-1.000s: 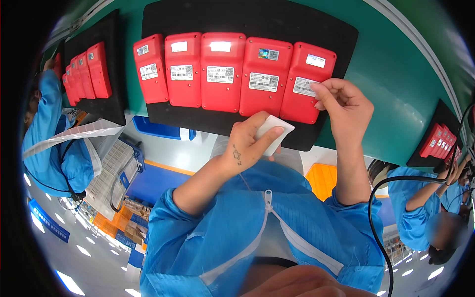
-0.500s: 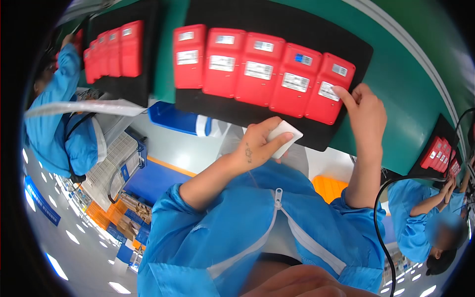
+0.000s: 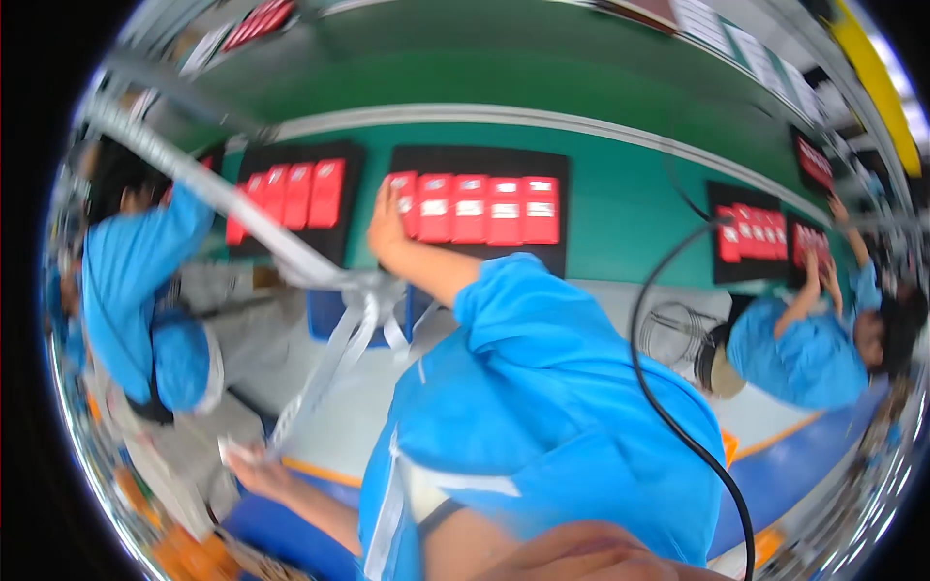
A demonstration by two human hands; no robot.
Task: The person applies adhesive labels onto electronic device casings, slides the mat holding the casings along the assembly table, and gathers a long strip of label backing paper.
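My left hand (image 3: 254, 471) is low on the left, away from the bench, fingers closed on a small white square pad (image 3: 229, 449). My right hand (image 3: 386, 225) reaches across to the left end of a row of several flat red cases with white labels. Its fingers are stretched out along the left edge of the leftmost red case (image 3: 406, 205) and appear to touch it, though the view is blurred. The other red cases (image 3: 469, 221) lie side by side on a black mat (image 3: 484, 160).
Green bench top (image 3: 620, 203) runs along the front. More red cases (image 3: 300, 197) lie left, others (image 3: 760, 232) right. A metal post (image 3: 223, 194) stands left; a black cable (image 3: 644, 373) hangs close by. Co-workers in blue (image 3: 145, 281) work on both sides.
My view has risen and turned, and my body leans left. My right hand has moved from the rightmost red case to the leftmost. My left hand has swung down left with the white pad.
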